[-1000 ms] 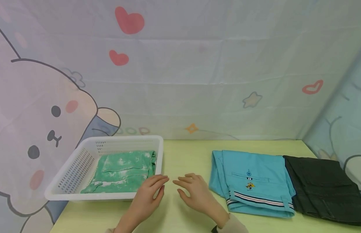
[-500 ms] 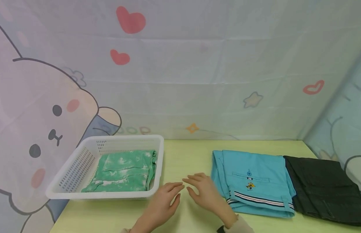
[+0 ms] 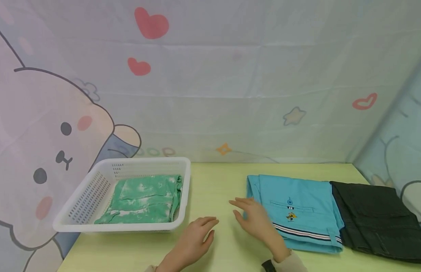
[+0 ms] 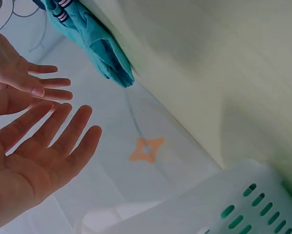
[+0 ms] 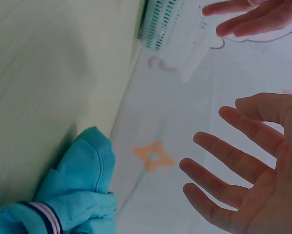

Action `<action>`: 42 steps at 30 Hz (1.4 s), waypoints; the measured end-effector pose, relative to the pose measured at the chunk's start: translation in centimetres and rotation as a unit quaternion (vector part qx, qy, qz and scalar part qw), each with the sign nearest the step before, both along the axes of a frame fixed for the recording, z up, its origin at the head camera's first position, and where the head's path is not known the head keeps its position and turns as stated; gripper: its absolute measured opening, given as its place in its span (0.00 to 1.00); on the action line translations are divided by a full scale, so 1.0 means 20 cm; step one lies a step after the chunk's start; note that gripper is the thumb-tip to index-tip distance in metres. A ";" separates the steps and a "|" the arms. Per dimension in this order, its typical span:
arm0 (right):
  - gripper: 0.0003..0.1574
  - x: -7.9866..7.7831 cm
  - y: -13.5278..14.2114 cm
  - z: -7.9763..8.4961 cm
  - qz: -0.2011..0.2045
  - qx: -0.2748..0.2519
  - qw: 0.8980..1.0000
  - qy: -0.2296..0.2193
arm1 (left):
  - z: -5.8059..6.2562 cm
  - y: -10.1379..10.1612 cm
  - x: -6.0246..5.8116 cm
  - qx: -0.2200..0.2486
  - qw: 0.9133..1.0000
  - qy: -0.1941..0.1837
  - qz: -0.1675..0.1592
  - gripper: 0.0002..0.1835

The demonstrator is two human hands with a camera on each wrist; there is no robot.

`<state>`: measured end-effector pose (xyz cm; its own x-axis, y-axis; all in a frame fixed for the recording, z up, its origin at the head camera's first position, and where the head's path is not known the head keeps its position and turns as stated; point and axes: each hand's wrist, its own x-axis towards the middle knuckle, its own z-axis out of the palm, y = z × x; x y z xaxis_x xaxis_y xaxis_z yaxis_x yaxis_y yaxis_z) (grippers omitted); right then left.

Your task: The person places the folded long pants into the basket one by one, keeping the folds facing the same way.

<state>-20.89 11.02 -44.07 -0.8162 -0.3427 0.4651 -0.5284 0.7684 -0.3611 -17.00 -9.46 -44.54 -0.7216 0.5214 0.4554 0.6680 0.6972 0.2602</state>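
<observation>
My left hand [image 3: 194,241] is above the table just right of the basket's near corner, fingers relaxed, holding nothing. My right hand [image 3: 254,219] hovers at the left edge of the folded blue pants [image 3: 299,200], overlapping them in the head view; its fingers are loosely extended and nothing is in them. The blue pants have a striped waistband and a small embroidered figure. Against their right side lie folded black pants [image 3: 373,215]. A folded green garment with white blotches [image 3: 146,198] lies inside the white plastic basket [image 3: 115,227]. Both wrist views show spread, bare fingers.
The yellow-green table [image 3: 210,185] carries everything. A printed cloth backdrop [image 3: 214,113] with hearts and a cartoon animal rises behind its far edge, and another printed cloth [image 3: 401,132] hangs at the right.
Both hands have shifted to the right, the right hand farther and up to the blue pants' edge. The gap between the hands has widened. Garments and basket stay in place.
</observation>
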 end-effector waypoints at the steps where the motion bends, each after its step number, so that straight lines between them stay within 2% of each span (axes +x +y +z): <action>1: 0.17 0.00 0.01 0.00 -0.003 -0.001 1.000 0.000 | 0.00 0.00 0.00 -0.002 1.000 -0.011 0.001 0.14; 7: 0.17 -0.01 0.06 -0.01 -0.022 0.003 1.000 -0.007 | 0.00 0.03 -0.01 -0.014 0.998 -0.065 0.009 0.15; 12: 0.17 -0.01 0.12 -0.01 -0.039 0.001 0.999 -0.037 | 0.00 0.04 -0.03 -0.010 0.996 -0.086 0.003 0.15; 18: 0.17 -0.02 0.20 -0.02 -0.044 0.007 0.999 -0.030 | -0.01 0.05 -0.06 -0.007 0.994 -0.112 -0.008 0.16; 26: 0.18 -0.02 0.31 -0.06 -0.059 0.017 0.998 -0.023 | -0.04 0.06 -0.10 0.037 0.980 -0.194 -0.015 0.17; 31: 0.19 -0.01 0.36 -0.08 -0.074 0.024 0.997 -0.020 | -0.06 0.06 -0.11 0.048 0.981 -0.189 -0.019 0.17; 42: 0.19 0.00 0.44 -0.09 -0.085 0.028 0.996 -0.030 | -0.10 0.11 -0.12 0.073 0.975 -0.207 -0.043 0.17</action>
<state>-20.80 19.82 -45.92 -0.8907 -0.2209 0.3973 -0.3674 0.8646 -0.3428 -19.40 -7.34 -46.44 -0.8158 0.5392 0.2093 0.5393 0.5784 0.6121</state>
